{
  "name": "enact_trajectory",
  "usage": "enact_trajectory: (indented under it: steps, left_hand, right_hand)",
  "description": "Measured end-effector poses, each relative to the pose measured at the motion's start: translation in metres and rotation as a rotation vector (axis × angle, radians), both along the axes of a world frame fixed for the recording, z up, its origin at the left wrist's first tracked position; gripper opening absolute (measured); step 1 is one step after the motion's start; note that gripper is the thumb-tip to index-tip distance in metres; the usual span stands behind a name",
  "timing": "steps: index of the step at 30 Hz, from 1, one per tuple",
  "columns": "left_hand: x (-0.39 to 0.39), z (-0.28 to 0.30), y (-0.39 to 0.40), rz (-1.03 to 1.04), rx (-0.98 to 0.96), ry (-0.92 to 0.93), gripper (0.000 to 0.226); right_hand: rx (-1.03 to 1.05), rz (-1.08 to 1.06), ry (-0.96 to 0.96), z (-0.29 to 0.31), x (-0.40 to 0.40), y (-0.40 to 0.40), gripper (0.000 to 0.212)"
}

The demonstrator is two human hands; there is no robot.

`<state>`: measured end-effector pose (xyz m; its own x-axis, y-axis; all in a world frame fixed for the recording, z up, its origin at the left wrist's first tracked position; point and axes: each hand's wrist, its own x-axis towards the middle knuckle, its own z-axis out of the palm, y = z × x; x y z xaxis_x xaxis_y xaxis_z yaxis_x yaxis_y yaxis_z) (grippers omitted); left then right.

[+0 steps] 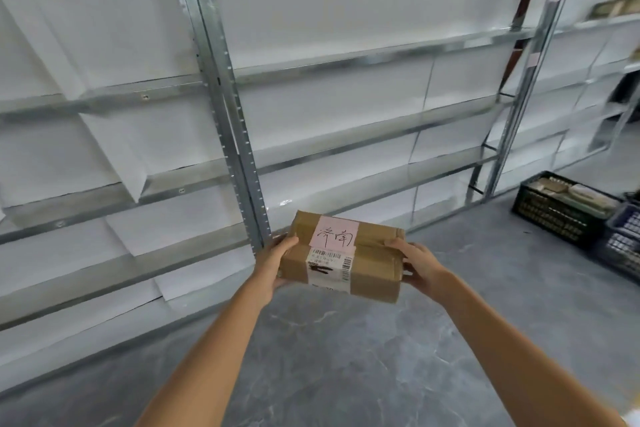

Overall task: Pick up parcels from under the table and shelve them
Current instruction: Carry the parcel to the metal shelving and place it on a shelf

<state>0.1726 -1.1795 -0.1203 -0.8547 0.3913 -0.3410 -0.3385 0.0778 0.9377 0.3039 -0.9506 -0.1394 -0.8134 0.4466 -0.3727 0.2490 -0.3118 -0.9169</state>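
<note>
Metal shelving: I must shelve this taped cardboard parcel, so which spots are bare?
The white-lined boards either side of the perforated steel upright are bare at every visible level. Far right is crowded: the black plastic crate holds parcels. Both the left hand and right hand hold the brown cardboard parcel.

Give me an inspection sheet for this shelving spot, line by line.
Surface: grey marbled floor; metal shelving lined with white sheets.
Job's things: brown parcel, pink handwritten label on top, barcode label below it, held in front of the shelving.
Clutter: black crate of parcels on the floor at right.
Grippers: left hand and right hand grip the parcel's ends.
Cables: nothing seen.
Surroundings: further racks at right hold parcels.
</note>
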Motion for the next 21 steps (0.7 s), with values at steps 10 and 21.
enact_trajectory:
  steps: [10,21]
  left_hand:
    - [-0.095,0.009,0.187,-0.142,-0.043,0.204,0.038]
    - [-0.192,0.016,0.382,-0.492,-0.024,0.235,0.046]
  right_hand:
    - [0.121,-0.310,0.036,0.020,-0.076,0.142,0.040]
    - [0.608,-0.242,-0.105,0.036,-0.129,0.303,0.078]
